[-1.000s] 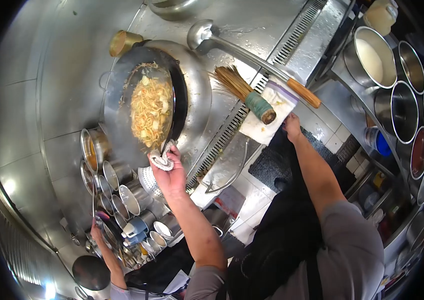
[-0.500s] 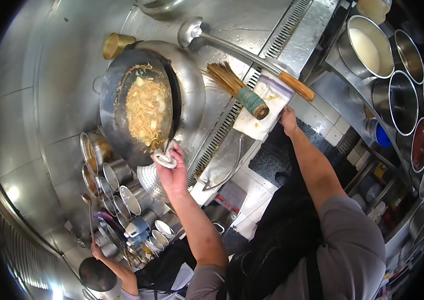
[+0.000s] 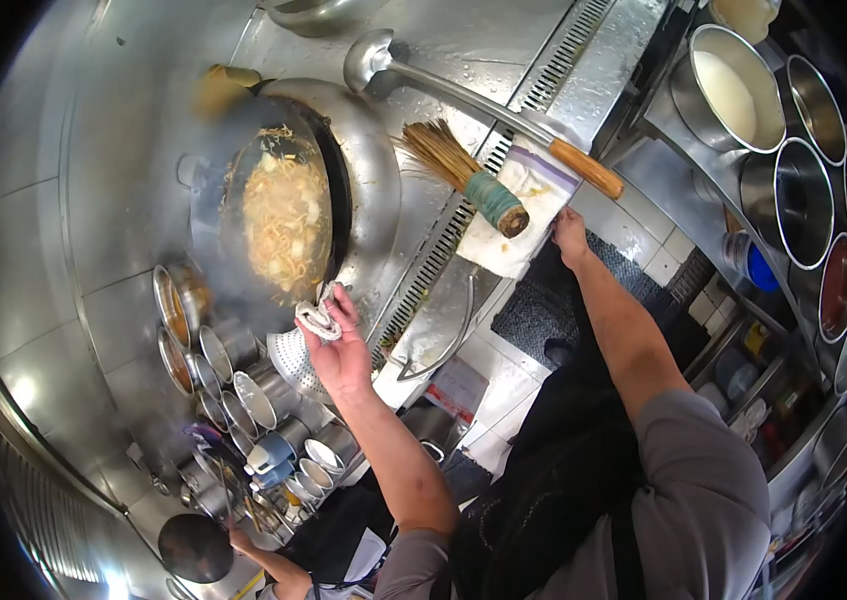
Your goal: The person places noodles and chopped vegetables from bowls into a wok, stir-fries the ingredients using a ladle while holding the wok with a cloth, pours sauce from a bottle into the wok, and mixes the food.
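My left hand [image 3: 346, 355] is closed around a folded white cloth [image 3: 319, 321] at the near rim of a dark wok [image 3: 212, 215]. The wok rests tilted on the round metal stove ring [image 3: 376, 170], and steaming noodles [image 3: 287, 215] with pale chunks lie in it. My right hand [image 3: 571, 240] is closed at the counter's front edge, beside a white towel [image 3: 494, 245]; its fingertips are partly hidden. On that towel lies a bamboo wok brush [image 3: 492, 200] with a green-wrapped handle. A long wooden-handled ladle [image 3: 464, 98] rests across the counter behind the brush.
A perforated strainer [image 3: 294, 362] and several metal containers [image 3: 256, 400] stand left of my left hand. Steel pots [image 3: 806, 205] line the right-hand shelf. A slotted drain [image 3: 444, 235] runs along the counter. At lower left, another person's hand [image 3: 236, 537] is beside a dark pan [image 3: 196, 548].
Steam over the wok has thickened and blurs its far side. My left hand still keeps the cloth at the rim. The other person's hand has moved down toward the dark pan.
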`<action>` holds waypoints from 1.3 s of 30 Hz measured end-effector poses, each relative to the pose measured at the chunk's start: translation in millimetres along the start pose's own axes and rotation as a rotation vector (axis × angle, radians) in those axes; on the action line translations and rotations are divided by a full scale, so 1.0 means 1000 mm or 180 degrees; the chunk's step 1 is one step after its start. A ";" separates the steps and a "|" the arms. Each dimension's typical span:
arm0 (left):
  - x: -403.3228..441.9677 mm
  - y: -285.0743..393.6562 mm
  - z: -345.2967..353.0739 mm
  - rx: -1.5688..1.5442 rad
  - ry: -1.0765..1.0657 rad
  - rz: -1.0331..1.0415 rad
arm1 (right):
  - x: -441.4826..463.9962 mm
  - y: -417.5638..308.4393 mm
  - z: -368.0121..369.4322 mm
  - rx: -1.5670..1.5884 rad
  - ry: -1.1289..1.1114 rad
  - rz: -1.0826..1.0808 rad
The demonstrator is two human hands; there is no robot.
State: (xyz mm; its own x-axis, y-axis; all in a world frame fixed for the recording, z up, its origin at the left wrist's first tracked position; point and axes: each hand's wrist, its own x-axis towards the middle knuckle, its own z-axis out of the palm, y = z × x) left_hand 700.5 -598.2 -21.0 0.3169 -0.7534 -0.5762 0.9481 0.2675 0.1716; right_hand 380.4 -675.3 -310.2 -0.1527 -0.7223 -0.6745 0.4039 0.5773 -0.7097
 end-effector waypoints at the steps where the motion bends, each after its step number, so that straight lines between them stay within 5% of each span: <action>1: 0.000 -0.001 0.000 -0.0024 -0.0003 0.0052 | -0.002 -0.001 0.001 0.0004 0.0012 0.0004; 39: 0.005 0.008 -0.011 -0.0409 0.0071 -0.0114 | -0.003 -0.003 -0.002 0.0072 -0.0042 0.0199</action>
State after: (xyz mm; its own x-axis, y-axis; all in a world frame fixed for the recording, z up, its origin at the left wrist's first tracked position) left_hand 709.3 -593.2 -31.2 0.2810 -0.7506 -0.5980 0.9473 0.3167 0.0477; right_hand 378.2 -674.0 -306.6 -0.1148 -0.6902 -0.7144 0.4326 0.6127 -0.6614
